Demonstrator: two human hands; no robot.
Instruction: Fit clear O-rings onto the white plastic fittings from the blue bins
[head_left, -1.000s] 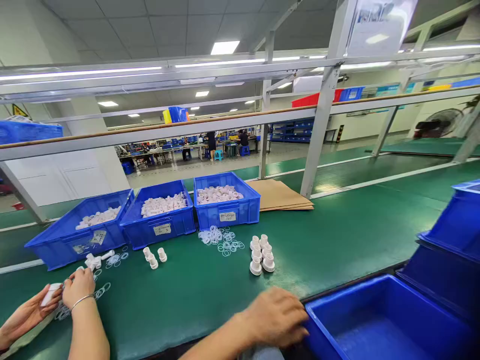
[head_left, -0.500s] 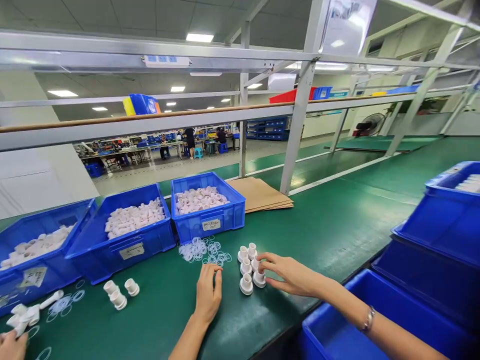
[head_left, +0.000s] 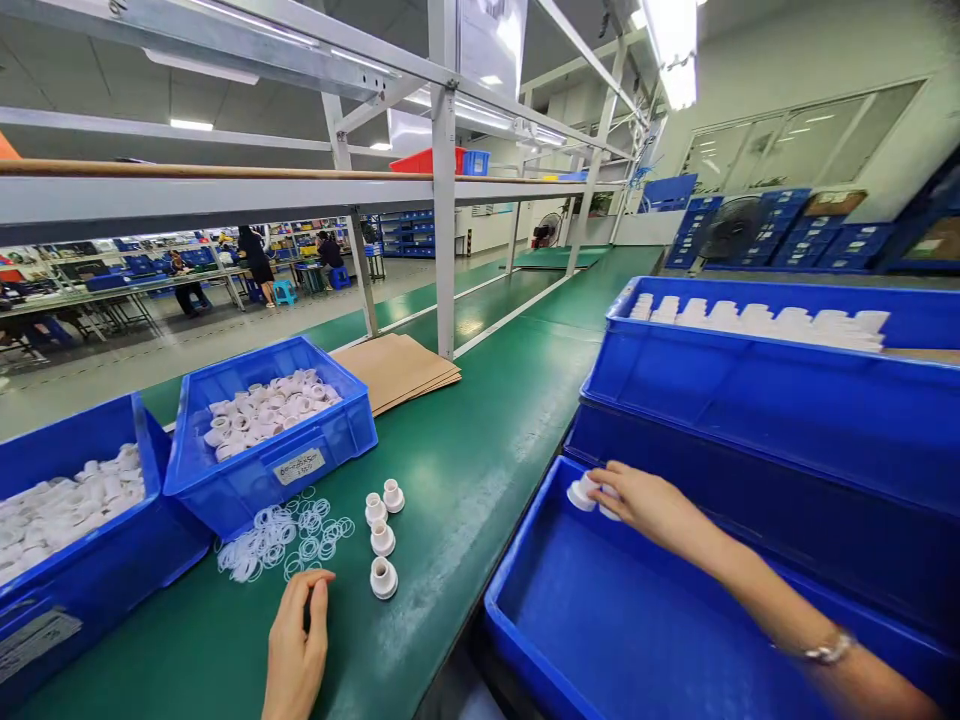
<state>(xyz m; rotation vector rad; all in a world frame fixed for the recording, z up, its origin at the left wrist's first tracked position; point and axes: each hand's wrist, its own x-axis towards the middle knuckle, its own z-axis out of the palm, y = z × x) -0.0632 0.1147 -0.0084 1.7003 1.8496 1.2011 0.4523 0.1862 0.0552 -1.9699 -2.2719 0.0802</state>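
Observation:
My right hand point(head_left: 637, 505) is over the far left corner of a low blue bin point(head_left: 600, 600), its fingers closed on white plastic fittings point(head_left: 582, 492). On the green table point(head_left: 480, 440) rests my left hand point(head_left: 298, 635), fingers curled with thumb near the index finger; whether anything is between them is too small to tell. Just beyond it lie loose clear rings point(head_left: 277, 535). Several flanged white fittings point(head_left: 383, 578) stand upright to the right of the rings.
Blue bins of white parts point(head_left: 274, 405) line the left side. Brown cardboard sheets point(head_left: 405, 368) lie behind, near a metal post point(head_left: 444, 250). A stacked blue bin point(head_left: 750, 370) holding rows of white fittings rises at the right. People work in the background.
The view has turned right. My right hand has moved from the group of fittings on the table to the low blue bin, carrying fittings; fewer stand on the table.

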